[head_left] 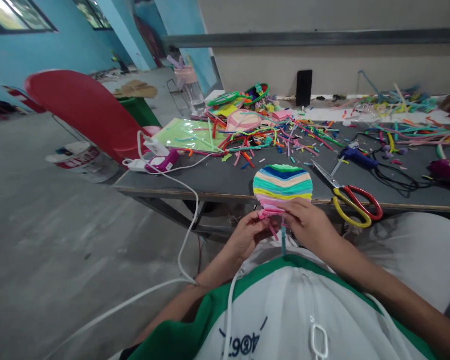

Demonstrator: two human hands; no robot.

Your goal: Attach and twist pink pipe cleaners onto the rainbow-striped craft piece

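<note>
A round piece (283, 182) striped in green, blue, peach, teal, yellow and pink pipe cleaners leans at the table's front edge. Its pink lower end sits between my two hands. My left hand (249, 232) pinches a pink pipe cleaner (272, 212) at that end. From the right, my right hand (307, 220) grips the lower edge of the striped piece, fingers bent over the pink rows. A teal pipe cleaner (284, 240) hangs below, between the hands. Scissors (345, 195) with one red and one yellow handle lie right of the piece, handles past the edge.
Many cut pipe cleaners (247, 145) cover the back of the table. A blue glue gun (358, 157) with a black cord lies behind the scissors. A white cable (191, 230) runs from a purple and white power strip (163, 161) across my left arm. A red chair (82, 110) stands left.
</note>
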